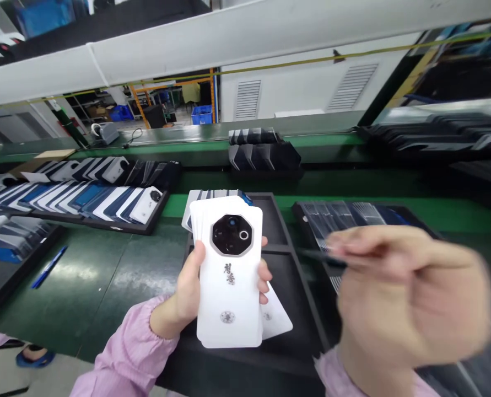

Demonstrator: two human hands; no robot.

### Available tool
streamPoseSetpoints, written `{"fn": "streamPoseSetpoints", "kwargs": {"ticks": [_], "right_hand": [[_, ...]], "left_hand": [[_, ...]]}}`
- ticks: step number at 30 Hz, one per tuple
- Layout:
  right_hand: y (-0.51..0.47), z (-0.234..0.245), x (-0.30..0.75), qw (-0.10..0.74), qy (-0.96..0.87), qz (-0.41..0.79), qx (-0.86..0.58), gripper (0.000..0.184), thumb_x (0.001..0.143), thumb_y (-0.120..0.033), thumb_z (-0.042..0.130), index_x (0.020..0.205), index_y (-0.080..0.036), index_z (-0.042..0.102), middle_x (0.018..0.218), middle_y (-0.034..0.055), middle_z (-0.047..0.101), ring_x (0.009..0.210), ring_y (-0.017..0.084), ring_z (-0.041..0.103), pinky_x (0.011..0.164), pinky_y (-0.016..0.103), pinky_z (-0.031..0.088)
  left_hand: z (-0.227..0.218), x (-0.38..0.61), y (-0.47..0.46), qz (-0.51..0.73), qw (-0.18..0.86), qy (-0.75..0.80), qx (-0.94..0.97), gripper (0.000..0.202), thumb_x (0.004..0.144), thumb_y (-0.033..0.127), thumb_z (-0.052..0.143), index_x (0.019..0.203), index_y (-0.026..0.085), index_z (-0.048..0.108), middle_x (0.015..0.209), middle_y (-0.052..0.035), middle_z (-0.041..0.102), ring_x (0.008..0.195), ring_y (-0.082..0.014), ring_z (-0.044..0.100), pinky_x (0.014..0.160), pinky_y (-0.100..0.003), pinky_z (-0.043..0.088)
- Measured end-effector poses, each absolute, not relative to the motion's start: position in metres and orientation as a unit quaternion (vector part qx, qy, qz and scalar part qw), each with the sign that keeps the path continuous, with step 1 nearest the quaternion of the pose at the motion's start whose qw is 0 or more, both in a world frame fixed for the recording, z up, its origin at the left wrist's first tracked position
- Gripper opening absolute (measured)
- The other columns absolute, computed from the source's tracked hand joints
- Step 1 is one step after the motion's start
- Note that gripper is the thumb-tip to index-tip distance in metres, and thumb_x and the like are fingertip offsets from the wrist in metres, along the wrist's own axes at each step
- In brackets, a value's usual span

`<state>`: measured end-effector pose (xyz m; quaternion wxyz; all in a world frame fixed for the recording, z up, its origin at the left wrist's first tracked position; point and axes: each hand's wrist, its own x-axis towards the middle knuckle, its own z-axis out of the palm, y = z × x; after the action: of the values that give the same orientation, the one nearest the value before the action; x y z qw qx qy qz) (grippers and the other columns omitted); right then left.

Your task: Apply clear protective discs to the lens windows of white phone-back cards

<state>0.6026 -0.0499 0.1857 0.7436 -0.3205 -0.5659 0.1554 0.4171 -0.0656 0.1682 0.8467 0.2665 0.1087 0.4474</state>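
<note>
My left hand (189, 281) grips several white phone back covers (228, 292) in a fanned stack, its fingers wrapped round both long edges. The front cover has a black octagonal camera window (232, 235), dark lettering and a round emblem facing me. One more white cover (278, 314) sticks out at an angle behind the stack. To the right, my right hand (410, 292) is raised and smeared by motion. Its thumb and fingers pinch a thin, dark, pointed thing (317, 255), too blurred to name. Beneath the stack lies a black divided tray (295, 298).
Black trays of white and blue phone covers (88, 201) stand at the left, near a blue pen (49, 267) on the green table (100, 275). Another tray (348, 215) holds clear-wrapped pieces at the right. A white beam (228, 36) crosses overhead.
</note>
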Motion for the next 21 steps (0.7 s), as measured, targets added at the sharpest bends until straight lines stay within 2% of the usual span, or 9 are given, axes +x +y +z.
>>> {"fn": "streamPoseSetpoints", "kwargs": {"ticks": [2, 5, 7, 9, 14, 18, 21], "right_hand": [[-0.044, 0.189, 0.611, 0.794, -0.434, 0.257, -0.339, 0.016, 0.089, -0.029, 0.069, 0.081, -0.022, 0.058, 0.072, -0.0002, 0.053, 0.064, 0.016, 0.052, 0.060, 0.033, 0.048], [-0.033, 0.191, 0.619, 0.757, -0.355, 0.407, -0.367, 0.026, 0.077, -0.028, 0.079, 0.068, -0.019, 0.057, 0.068, -0.0017, 0.044, 0.060, 0.012, 0.042, 0.052, 0.026, 0.041], [-0.027, 0.190, 0.622, 0.732, -0.336, 0.460, -0.372, 0.027, 0.071, -0.026, 0.082, 0.065, -0.020, 0.056, 0.069, -0.0022, 0.040, 0.060, 0.012, 0.039, 0.050, 0.025, 0.038], [-0.024, 0.189, 0.623, 0.728, -0.337, 0.467, -0.373, 0.025, 0.069, -0.024, 0.081, 0.067, -0.021, 0.057, 0.071, -0.0019, 0.039, 0.061, 0.012, 0.040, 0.050, 0.026, 0.039], [-0.020, 0.185, 0.628, 0.721, -0.380, 0.445, -0.372, 0.021, 0.075, -0.020, 0.075, 0.066, -0.023, 0.056, 0.075, 0.0017, 0.041, 0.063, 0.014, 0.044, 0.054, 0.032, 0.042], [-0.018, 0.185, 0.628, 0.734, -0.361, 0.444, -0.365, 0.014, 0.076, -0.017, 0.075, 0.072, -0.022, 0.062, 0.083, 0.0052, 0.047, 0.065, 0.014, 0.046, 0.055, 0.033, 0.043], [-0.018, 0.184, 0.626, 0.734, -0.379, 0.431, -0.364, 0.015, 0.079, -0.019, 0.076, 0.077, -0.024, 0.062, 0.083, 0.0042, 0.050, 0.065, 0.015, 0.049, 0.056, 0.034, 0.046]], "left_hand": [[0.169, 0.417, -0.065, 0.440, 0.851, 0.102, 0.267, 0.079, 0.078, 0.066, 0.065, 0.131, 0.007, 0.059, 0.099, -0.0130, 0.065, 0.086, -0.0210, 0.060, 0.083, -0.034, 0.050], [0.167, 0.417, -0.064, 0.422, 0.855, 0.101, 0.283, 0.080, 0.078, 0.066, 0.065, 0.132, 0.007, 0.058, 0.101, -0.0139, 0.066, 0.087, -0.0217, 0.061, 0.085, -0.035, 0.048], [0.165, 0.416, -0.064, 0.418, 0.851, 0.101, 0.301, 0.079, 0.080, 0.067, 0.063, 0.132, 0.008, 0.058, 0.102, -0.0142, 0.066, 0.087, -0.0224, 0.061, 0.086, -0.036, 0.047], [0.164, 0.416, -0.064, 0.418, 0.844, 0.103, 0.319, 0.078, 0.080, 0.068, 0.061, 0.132, 0.009, 0.058, 0.103, -0.0147, 0.066, 0.087, -0.0231, 0.061, 0.087, -0.037, 0.046], [0.163, 0.415, -0.066, 0.424, 0.827, 0.121, 0.349, 0.084, 0.077, 0.073, 0.062, 0.133, 0.010, 0.057, 0.103, -0.0146, 0.067, 0.085, -0.0231, 0.062, 0.086, -0.037, 0.046], [0.163, 0.415, -0.066, 0.422, 0.826, 0.130, 0.350, 0.086, 0.076, 0.074, 0.062, 0.133, 0.010, 0.057, 0.103, -0.0151, 0.067, 0.085, -0.0236, 0.062, 0.085, -0.037, 0.046], [0.165, 0.416, -0.066, 0.421, 0.830, 0.127, 0.343, 0.082, 0.078, 0.073, 0.061, 0.132, 0.010, 0.057, 0.103, -0.0144, 0.068, 0.085, -0.0229, 0.062, 0.085, -0.036, 0.046]]}}
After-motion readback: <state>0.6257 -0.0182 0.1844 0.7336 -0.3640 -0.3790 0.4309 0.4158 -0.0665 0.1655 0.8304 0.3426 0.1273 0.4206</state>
